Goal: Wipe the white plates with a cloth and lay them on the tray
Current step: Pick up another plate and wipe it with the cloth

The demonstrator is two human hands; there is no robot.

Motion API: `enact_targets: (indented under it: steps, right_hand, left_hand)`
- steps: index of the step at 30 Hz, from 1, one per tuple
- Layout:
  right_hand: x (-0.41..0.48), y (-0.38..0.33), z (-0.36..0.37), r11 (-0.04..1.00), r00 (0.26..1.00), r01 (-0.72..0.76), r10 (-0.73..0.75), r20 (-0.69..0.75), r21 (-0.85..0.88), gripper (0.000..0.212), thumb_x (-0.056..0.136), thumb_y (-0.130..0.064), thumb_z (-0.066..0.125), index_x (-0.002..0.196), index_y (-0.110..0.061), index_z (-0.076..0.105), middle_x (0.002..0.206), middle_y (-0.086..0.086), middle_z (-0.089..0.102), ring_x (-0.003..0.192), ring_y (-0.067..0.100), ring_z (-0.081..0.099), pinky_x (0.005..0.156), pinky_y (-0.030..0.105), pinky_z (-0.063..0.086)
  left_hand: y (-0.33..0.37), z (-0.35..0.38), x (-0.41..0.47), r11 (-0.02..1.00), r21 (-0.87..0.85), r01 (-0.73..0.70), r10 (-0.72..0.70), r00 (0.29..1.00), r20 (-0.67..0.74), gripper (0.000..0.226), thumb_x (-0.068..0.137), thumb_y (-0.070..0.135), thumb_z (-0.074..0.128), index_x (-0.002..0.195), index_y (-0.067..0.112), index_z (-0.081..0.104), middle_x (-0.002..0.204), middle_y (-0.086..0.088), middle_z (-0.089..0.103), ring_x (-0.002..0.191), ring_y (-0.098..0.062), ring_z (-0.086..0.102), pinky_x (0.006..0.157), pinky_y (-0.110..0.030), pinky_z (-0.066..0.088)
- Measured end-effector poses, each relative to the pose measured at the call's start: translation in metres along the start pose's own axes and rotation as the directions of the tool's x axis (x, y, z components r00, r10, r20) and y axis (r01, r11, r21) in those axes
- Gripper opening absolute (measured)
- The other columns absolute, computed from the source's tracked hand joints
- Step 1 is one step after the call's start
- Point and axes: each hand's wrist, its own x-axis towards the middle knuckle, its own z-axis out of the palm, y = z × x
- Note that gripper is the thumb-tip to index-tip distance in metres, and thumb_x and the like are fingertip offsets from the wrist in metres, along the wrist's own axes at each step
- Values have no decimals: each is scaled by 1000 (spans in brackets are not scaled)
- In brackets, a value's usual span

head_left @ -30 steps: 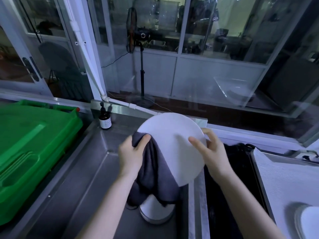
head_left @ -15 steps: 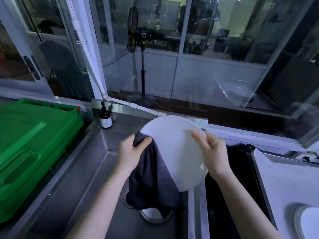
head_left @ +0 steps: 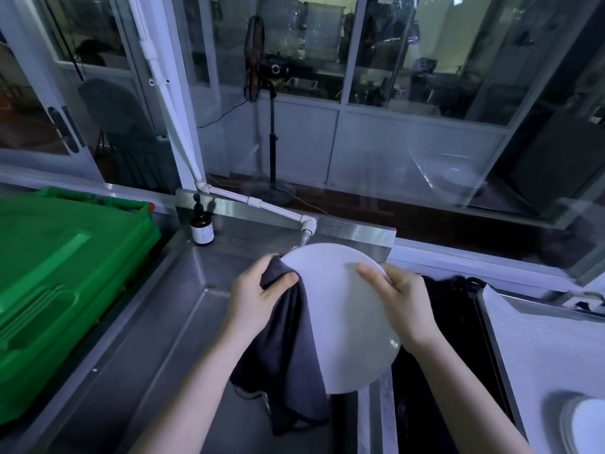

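The plate point(head_left: 340, 322) is held up over the right end of the steel sink point(head_left: 147, 339), tilted, its near face toward the camera and its far face unseen. The left hand point(head_left: 255, 296) grips the dark cloth point(head_left: 288, 355) at the plate's left rim, thumb pressed on the cloth in front; its fingers go round behind and are hidden, as is whatever part of the cloth lies behind the plate. The cloth hangs down in a long fold and covers the sink floor beneath it; a dark curved line shows at its lower left edge, too little to say what it is. The right hand point(head_left: 402, 299) clasps the plate's right rim, thumb flat on the near face, fingers out of sight behind. The tap point(head_left: 304, 231) is partly masked by the plate's top edge. Right of the sink a dark basin point(head_left: 458, 339) is too dim to read. Beyond it the tray point(head_left: 540, 339) is cut off by the frame's right edge, and on it, at the bottom right corner, lies a second plate point(head_left: 589, 424), only partly in view. A green crate point(head_left: 65, 273) runs off the left edge, and a small brown bottle point(head_left: 202, 226) stands at the sink's back corner, its label unreadable.
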Motion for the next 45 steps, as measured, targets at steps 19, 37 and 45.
enact_targets:
  steps: [19,37,45]
  right_hand:
    - [-20,-6,50,855,827,-214,416,-379,473,46,91,-45,62,63,-12,47,58,-10,38,56,5,33,57,31,31]
    - [17,-20,4,995,1000,-27,26,11,91,56,89,-44,70,66,3,50,60,0,37,57,11,33,52,29,26]
    - [-2,-4,26,935,980,-138,177,-93,327,30,92,-38,67,69,-19,61,64,-10,53,62,6,47,58,22,39]
  left_hand:
    - [-15,44,-15,798,-480,364,-553,759,-344,13,89,34,70,92,21,69,90,7,72,88,-10,66,82,-30,52]
    - [-6,3,8,987,-80,139,-148,982,-118,15,85,29,74,78,18,67,72,6,71,70,-8,61,62,-15,44]
    - [-16,14,-4,832,-410,374,-497,831,-250,19,90,35,68,83,17,67,79,4,71,82,-15,66,76,-33,53]
